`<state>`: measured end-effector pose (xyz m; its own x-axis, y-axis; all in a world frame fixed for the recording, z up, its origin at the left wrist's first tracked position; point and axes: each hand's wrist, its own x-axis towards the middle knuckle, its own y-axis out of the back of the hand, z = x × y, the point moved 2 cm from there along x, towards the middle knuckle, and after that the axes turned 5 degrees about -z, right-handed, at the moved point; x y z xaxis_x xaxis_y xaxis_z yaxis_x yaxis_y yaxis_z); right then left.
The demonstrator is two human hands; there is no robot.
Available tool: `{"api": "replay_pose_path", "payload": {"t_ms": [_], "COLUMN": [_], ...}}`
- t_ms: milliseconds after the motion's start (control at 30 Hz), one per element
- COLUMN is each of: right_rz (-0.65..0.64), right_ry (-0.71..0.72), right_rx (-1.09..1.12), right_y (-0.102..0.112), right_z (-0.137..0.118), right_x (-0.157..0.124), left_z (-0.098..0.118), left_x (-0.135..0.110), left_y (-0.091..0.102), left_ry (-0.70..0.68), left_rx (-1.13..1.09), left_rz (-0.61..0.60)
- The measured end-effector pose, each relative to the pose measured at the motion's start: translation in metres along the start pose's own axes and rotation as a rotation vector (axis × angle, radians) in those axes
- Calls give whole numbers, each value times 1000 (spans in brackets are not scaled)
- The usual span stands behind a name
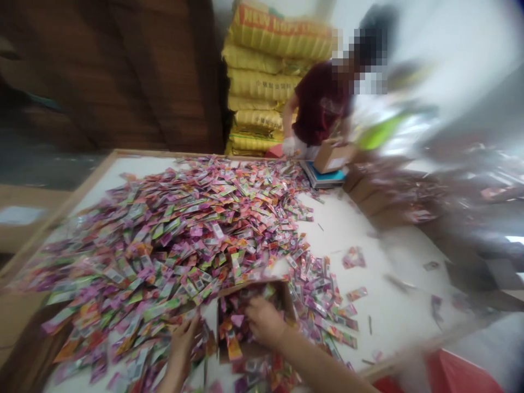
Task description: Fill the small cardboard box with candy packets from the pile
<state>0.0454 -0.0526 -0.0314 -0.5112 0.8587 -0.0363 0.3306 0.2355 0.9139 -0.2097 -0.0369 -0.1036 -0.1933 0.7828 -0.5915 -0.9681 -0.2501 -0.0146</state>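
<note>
The right side of the view is smeared by motion blur, so the things lying there on the white table (393, 311) cannot be made out. The far person (323, 103) in a dark red top is partly hidden behind a cardboard box (333, 155) that sits on a blue scale (323, 177). Behind that person stands a stack of yellow sacks (257, 82), its print mostly unreadable.

A great heap of small pink, green and orange sachets (176, 234) covers the left and middle of the table, which has a wooden rim. At the near edge, an open cardboard carton (249, 316) sits against the heap, partly filled with sachets and partly buried by them; its near wall is hard to trace.

The right hand (264, 322) reaches forward into the carton, knuckles up, fingers curled down among the sachets inside; whether it grips any cannot be told. Its forearm enters from the lower right. The left hand (184, 338) lies just left of the carton, palm down with fingers spread loosely on the sachets at the heap's near edge, holding nothing that can be seen.
</note>
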Motion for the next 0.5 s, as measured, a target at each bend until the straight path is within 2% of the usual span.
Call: {"api": "replay_pose_path", "payload": {"t_ms": [67, 167, 233, 300, 333, 400, 433, 500], "right_rz": [52, 144, 206, 296, 344, 446, 505, 638], "right_ry": [41, 62, 13, -80, -124, -203, -245, -346], "right_rx": [114, 296, 343, 361, 374, 407, 422, 431], "right_y": [1, 3, 9, 21, 30, 58, 77, 123], "right_z": [14, 33, 46, 62, 72, 96, 112, 155], "right_x": [-25, -51, -60, -69, -77, -97, -109, -134], "left_z": [-17, -22, -13, 9, 24, 59, 77, 107], "left_x": [6, 9, 9, 6, 2, -10, -16, -26], "left_y": [-24, -59, -78, -102, -120, -175, -212, -302], "left_ry": [95, 255, 346, 390, 378, 278, 202, 56], "left_rx": [-114, -306, -365, -349, -317, -221, -170, -92], "left_rz": [-93, -317, -402, -442, -466, -544, -590, -742]}}
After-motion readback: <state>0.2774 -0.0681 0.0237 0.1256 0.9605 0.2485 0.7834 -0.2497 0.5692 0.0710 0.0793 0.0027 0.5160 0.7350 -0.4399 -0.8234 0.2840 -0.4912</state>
